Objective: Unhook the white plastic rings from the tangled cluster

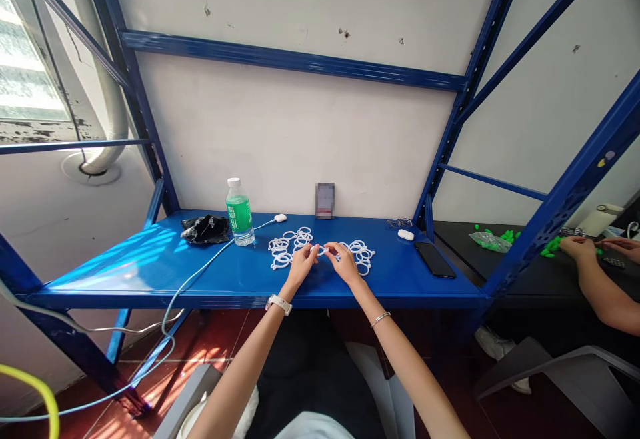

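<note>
Rings: 2 heaps; 1 bottle; 1 phone

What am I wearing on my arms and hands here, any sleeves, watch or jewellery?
No sleeves show: the left arm and right arm are uncovered down to the picture's lower edge. The left wrist carries a white-strapped wristwatch. The right wrist carries a thin silver bracelet. The left hand and right hand wear no gloves; finger rings are too small to tell.

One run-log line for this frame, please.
left hand: pinches white ring | right hand: pinches same ring | loose rings: heaped on blue shelf beside both hands | green bottle: upright, left of hands
</note>
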Demonstrator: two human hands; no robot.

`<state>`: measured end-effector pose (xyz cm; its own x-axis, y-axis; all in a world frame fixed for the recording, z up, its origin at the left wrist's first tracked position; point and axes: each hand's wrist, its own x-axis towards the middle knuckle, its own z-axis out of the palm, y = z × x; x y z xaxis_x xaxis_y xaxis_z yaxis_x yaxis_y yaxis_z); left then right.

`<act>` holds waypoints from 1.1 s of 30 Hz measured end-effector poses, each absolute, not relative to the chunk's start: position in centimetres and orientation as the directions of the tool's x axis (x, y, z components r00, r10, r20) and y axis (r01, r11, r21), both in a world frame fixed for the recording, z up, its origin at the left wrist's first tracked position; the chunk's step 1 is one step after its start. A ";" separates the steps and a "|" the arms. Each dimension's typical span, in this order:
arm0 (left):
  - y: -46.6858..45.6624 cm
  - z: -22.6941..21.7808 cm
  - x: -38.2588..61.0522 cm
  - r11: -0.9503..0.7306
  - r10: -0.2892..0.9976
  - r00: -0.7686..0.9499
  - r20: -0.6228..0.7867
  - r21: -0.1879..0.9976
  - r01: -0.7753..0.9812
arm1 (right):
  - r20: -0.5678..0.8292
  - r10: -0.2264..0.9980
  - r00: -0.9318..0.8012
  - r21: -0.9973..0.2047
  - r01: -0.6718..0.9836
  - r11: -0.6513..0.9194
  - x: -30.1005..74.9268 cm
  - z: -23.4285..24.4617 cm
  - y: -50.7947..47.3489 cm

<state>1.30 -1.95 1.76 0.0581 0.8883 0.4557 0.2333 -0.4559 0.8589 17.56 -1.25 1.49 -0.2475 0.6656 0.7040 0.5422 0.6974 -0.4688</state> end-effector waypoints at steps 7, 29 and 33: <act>-1.8 1.5 1.5 -0.493 0.870 0.109 0.481 0.854 0.167 | 0.724 0.664 -0.187 -0.482 0.552 0.681 17.7 1.3 -1.0; -1.9 1.8 1.3 -0.536 0.844 0.161 0.512 0.812 0.230 | 0.738 0.642 -0.207 -0.430 0.588 0.685 17.6 1.9 -1.6; -1.9 1.7 1.3 -0.538 0.843 0.155 0.515 0.814 0.220 | 0.739 0.639 -0.213 -0.447 0.554 0.702 17.6 1.7 -1.4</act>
